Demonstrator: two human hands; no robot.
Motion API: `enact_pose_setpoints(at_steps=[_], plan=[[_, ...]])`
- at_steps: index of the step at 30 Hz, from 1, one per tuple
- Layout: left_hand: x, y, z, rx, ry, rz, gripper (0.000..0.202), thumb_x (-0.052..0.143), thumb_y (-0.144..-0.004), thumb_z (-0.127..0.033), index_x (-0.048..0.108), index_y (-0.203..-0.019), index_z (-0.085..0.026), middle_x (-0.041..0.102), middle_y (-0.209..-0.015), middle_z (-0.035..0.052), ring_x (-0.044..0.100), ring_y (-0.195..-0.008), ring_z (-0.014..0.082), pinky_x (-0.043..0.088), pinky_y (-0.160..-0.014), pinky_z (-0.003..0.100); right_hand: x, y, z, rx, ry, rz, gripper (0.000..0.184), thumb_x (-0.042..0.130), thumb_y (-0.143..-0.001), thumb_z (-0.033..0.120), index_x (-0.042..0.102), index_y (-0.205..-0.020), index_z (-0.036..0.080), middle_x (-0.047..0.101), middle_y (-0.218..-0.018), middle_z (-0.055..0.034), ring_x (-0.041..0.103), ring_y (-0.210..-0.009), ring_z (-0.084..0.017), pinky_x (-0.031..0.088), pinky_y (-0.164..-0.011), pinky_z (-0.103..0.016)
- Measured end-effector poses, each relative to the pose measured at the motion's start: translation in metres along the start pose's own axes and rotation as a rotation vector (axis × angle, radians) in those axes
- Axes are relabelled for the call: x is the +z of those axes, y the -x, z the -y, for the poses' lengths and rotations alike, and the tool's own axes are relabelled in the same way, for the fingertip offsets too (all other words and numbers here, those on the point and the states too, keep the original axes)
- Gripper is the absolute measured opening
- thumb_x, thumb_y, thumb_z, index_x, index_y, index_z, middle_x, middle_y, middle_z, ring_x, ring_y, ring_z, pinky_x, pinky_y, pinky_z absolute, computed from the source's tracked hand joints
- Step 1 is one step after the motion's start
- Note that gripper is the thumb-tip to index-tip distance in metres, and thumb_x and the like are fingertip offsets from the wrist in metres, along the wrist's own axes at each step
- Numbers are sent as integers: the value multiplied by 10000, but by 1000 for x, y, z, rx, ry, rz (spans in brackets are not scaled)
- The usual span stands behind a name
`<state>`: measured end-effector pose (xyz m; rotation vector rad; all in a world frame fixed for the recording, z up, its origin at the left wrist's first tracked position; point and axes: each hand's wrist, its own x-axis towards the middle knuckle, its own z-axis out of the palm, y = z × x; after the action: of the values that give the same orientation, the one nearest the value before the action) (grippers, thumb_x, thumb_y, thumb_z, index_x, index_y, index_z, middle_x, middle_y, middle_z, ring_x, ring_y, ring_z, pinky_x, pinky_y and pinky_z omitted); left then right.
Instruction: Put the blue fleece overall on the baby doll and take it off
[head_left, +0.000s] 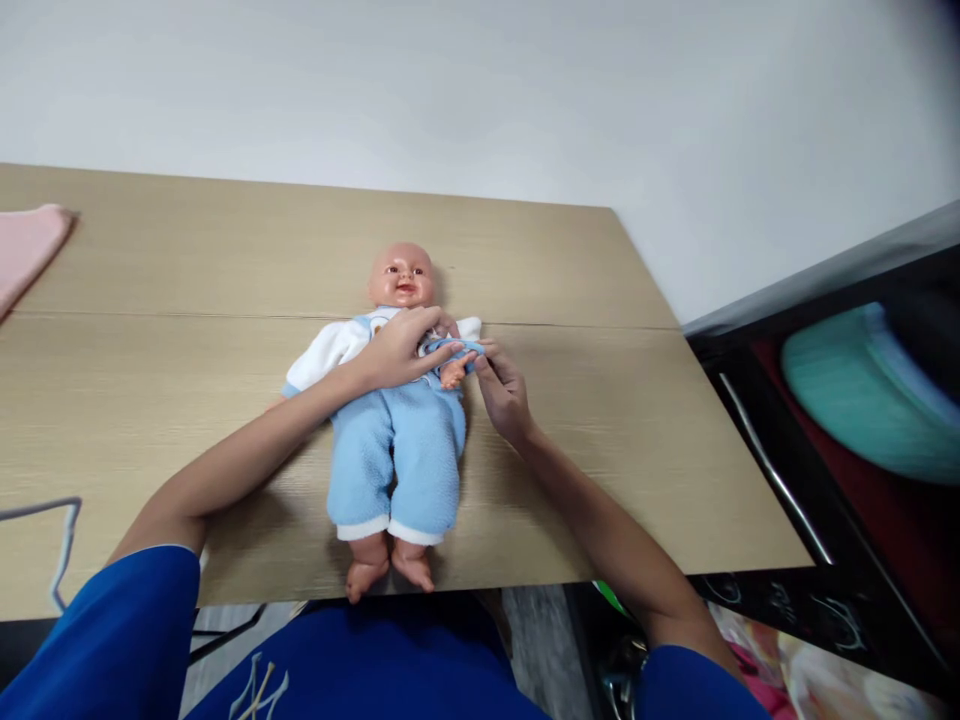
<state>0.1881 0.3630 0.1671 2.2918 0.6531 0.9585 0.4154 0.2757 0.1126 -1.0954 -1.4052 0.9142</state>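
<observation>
A baby doll (397,420) lies on its back on the wooden table (187,300), head away from me, in light blue overalls with white sleeves. My left hand (401,350) rests on the doll's chest, fingers curled round the blue strap of the overalls by the doll's small hand. My right hand (501,385) is at the doll's side, thumb and fingers pinched on the same blue strap (457,347). The doll's bare feet reach the table's near edge.
A pink cloth (26,250) lies at the table's far left corner. To the right stands a dark cabinet (825,480) with a metal rail and a teal object (862,400) inside. A white wall runs behind the table.
</observation>
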Motion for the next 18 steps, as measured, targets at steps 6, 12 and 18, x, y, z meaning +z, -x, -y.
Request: enact_pose_setpoints(at_steps=[6, 12, 18], plan=[[1, 0, 4, -34, -26, 37, 312, 604, -1140, -531, 667, -1163, -226, 808, -1137, 124, 755, -1067, 308, 580, -968, 459, 5, -3, -6, 129, -29, -52, 581, 608, -1074, 886, 668, -1051, 309, 605, -855, -9, 630, -835, -249, 626, -921, -439], [-2, 1, 2, -88, 78, -3, 297, 631, -1140, -497, 644, -1229, -214, 807, -1193, 127, 748, -1037, 279, 593, -943, 429, 14, 3, -7, -36, 260, -284, 484, 513, -1169, 751, 696, -1110, 306, 717, -1367, -127, 673, -1398, -313, 533, -1279, -512], [3, 2, 2, -82, 43, -54, 266, 620, -1147, -456, 649, -1242, -209, 798, -1178, 118, 739, -1009, 256, 574, -916, 398, 20, -14, -8, 89, 241, -291, 504, 498, -1150, 783, 665, -1111, 310, 773, -1078, -56, 722, -1059, -278, 573, -1029, -418]])
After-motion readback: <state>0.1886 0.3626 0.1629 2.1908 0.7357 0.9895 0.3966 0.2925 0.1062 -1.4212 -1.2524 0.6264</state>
